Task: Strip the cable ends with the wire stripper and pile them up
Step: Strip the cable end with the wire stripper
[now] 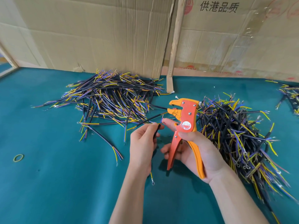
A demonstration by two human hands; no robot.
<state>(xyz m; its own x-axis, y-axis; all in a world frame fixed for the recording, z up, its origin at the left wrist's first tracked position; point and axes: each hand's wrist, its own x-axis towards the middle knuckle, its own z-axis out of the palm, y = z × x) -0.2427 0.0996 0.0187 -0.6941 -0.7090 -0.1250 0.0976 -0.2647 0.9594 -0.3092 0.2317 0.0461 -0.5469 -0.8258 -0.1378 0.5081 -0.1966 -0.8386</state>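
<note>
While two hands work in the middle, a big green table (48, 183) fills most of the view. Tall sheets of brown cardboard (97, 33) stand along the back of it. One big pile of cables (113, 97) lies on the left side, close to the cardboard. They are black with yellow, blue and purple wires sticking out at the ends. Another big pile (234, 135) lies on the right side, just beside the right hand. A smaller bunch (289, 94) sits at the far right edge.

Between the two big piles, the right hand (197, 152) holds the orange wire stripper (184, 126) up above the table. Its fingers are wrapped round the two handles, and the thumb rests near the round sticker. The stripper's beak points left, and its two halves stand a little apart.

Near it, the left hand (142, 141) pinches one black cable (156, 130) with finger and thumb. The cable's thin coloured wires point up, just below the beak.

A small green rubber band (18, 157) lies by itself on the left.
</note>
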